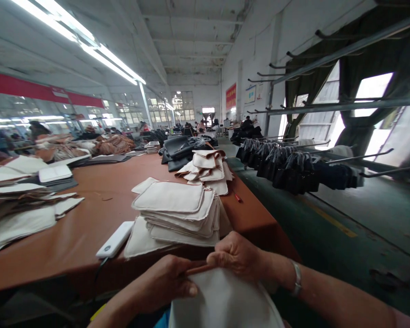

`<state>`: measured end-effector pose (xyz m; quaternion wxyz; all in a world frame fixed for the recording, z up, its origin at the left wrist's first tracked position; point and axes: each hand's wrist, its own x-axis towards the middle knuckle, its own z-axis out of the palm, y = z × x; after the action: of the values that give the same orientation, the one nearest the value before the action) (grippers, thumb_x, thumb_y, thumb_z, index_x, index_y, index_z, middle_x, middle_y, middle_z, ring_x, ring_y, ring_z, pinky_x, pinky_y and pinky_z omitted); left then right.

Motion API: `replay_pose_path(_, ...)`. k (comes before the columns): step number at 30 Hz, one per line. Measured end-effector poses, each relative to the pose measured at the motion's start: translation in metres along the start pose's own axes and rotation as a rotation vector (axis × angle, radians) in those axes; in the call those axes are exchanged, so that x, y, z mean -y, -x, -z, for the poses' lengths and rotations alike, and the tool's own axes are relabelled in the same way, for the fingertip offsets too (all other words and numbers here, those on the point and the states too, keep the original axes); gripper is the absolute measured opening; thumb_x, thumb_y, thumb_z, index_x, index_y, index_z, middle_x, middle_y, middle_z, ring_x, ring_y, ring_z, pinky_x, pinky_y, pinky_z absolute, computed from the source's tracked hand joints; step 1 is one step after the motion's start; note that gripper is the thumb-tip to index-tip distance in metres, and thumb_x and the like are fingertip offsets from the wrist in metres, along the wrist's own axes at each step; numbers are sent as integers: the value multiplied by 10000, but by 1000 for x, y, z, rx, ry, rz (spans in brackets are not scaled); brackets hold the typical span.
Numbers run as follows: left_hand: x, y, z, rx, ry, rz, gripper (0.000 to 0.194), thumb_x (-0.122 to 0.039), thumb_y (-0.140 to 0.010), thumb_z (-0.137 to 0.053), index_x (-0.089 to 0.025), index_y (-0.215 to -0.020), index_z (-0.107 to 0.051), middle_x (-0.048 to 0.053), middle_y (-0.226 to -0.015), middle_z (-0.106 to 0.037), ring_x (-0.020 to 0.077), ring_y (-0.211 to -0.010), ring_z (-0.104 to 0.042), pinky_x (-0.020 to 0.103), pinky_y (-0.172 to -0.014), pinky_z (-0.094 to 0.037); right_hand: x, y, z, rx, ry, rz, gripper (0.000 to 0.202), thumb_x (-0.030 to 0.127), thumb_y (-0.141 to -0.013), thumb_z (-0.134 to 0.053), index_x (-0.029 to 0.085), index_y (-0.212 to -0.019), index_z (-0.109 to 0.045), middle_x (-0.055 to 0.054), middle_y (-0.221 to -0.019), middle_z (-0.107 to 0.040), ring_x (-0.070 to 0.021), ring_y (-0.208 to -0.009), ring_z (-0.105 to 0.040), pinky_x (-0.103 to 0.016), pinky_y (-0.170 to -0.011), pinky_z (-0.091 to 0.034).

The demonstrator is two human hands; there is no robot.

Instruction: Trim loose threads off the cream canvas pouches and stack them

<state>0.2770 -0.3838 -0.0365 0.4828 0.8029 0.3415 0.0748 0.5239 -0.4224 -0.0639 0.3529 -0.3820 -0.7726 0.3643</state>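
Note:
At the table's near edge, a white fabric piece (222, 300) with a brown strip along its top hangs between my hands. My left hand (174, 275) pinches the left end of that brown edge, thumb on the near side. Close by on the right, my right hand (237, 255) is closed on the same edge, its thumb pressed near the strip; a bracelet circles that wrist. Just beyond my hands rises a stack of white fabric pieces (171, 197) with stitched borders. The lower part of the held piece runs out of view.
A white power bank (115, 239) with a cable lies left of the stack on the brown tabletop (99, 200). Behind are folded white pieces (208, 166), black leather pieces (177, 148) and a red pen (238, 197). Racks with black bags (287, 168) stand right; people work far back.

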Motion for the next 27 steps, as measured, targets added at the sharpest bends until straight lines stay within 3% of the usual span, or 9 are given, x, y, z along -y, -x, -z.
replay_pose_path(3,26,11,16,7,-127,88,453,-497,-752,-747,-182,-607,-456,-63,-621,-345,110,-606,-266,238,-514,-186,-11,5,32,-78,211,51,646,650,-942,-456,186,-515,-318,60,-532,-269,-74,-496,-272,-235,-476,-197)
replay_pose_path(6,27,17,17,-7,-107,62,489,-571,-816,-645,-197,-629,-391,-56,-681,-325,114,-627,-276,242,-524,-202,-18,7,48,-150,393,38,614,625,-954,-449,188,-528,-382,43,-533,-351,-98,-512,-341,-254,-521,-254)
replay_pose_path(9,1,11,2,-15,-148,-3,459,-493,-809,-681,-193,-616,-392,-57,-675,-350,111,-625,-310,247,-537,-213,-8,5,27,-142,357,61,520,589,-984,-414,164,-753,-606,-37,-737,-585,-157,-696,-522,-275,-666,-376)
replay_pose_path(12,-31,3,-13,-85,-180,-61,335,-353,-810,-694,-170,-603,-505,-52,-634,-419,114,-620,-359,251,-559,-239,13,0,-14,-58,43,61,547,641,-981,-383,164,-1133,-602,-73,-981,-662,-189,-857,-601,-271,-717,-435)
replay_pose_path(14,-42,3,-16,-72,-28,-78,254,-369,-828,-678,-158,-701,-617,-37,-688,-498,128,-657,-409,243,-579,-274,21,-5,-36,-51,-92,57,592,691,-950,-400,156,-1108,-598,-56,-932,-652,-182,-802,-599,-256,-658,-435)
replay_pose_path(16,-40,8,-14,19,175,-47,305,-441,-791,-728,-142,-804,-665,-26,-730,-535,131,-671,-425,236,-574,-283,23,-9,-48,-158,-135,65,562,663,-976,-366,155,-966,-605,-31,-841,-608,-165,-744,-574,-254,-645,-427)
replay_pose_path(18,-29,16,-9,87,344,15,423,-477,-695,-817,-126,-875,-667,-23,-736,-548,126,-665,-424,229,-566,-279,23,-12,-49,-283,-177,67,507,596,-1016,-335,168,-896,-579,-9,-771,-558,-151,-708,-553,-252,-649,-423)
replay_pose_path(21,-13,29,-5,53,515,35,521,-420,-612,-897,-117,-950,-642,-7,-792,-583,134,-717,-455,219,-600,-313,29,-14,-39,-337,-217,90,411,542,-1020,-393,185,-900,-557,14,-696,-522,-141,-650,-524,-239,-612,-404)
replay_pose_path(27,-21,42,-1,-21,646,-112,365,-391,-747,-828,-102,-900,-667,37,-882,-617,150,-795,-494,239,-706,-369,36,-16,-27,-431,-108,195,308,432,-1021,-458,185,-876,-572,21,-668,-535,-118,-582,-480,-229,-565,-366)
